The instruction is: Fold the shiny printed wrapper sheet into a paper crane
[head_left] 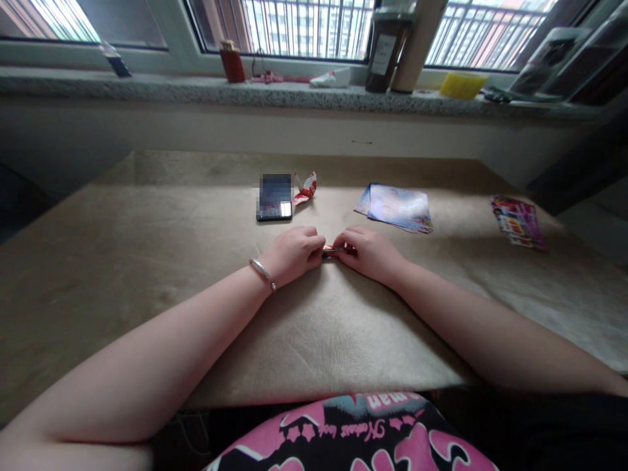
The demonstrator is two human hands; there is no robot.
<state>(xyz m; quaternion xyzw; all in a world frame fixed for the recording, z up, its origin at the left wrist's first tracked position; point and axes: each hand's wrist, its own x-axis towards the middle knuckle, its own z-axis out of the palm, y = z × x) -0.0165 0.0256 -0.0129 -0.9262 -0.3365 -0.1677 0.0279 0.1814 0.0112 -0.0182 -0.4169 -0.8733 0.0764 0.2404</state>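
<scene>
My left hand [293,253], a silver bangle on its wrist, and my right hand [369,251] meet at the middle of the tan-covered table [147,261]. Both are closed in a pinch on a small flat packet [332,249] held between them, red and silver at the visible edge. Most of the packet is hidden by my fingers. A torn red-and-white wrapper [305,188] lies farther back, beside a dark phone [274,197].
A stack of picture cards [396,207] lies right of the phone, and a colourful packet [518,222] near the table's right edge. On the stone windowsill stand a red container [232,63], a dark jar [385,52] and a yellow box [462,85].
</scene>
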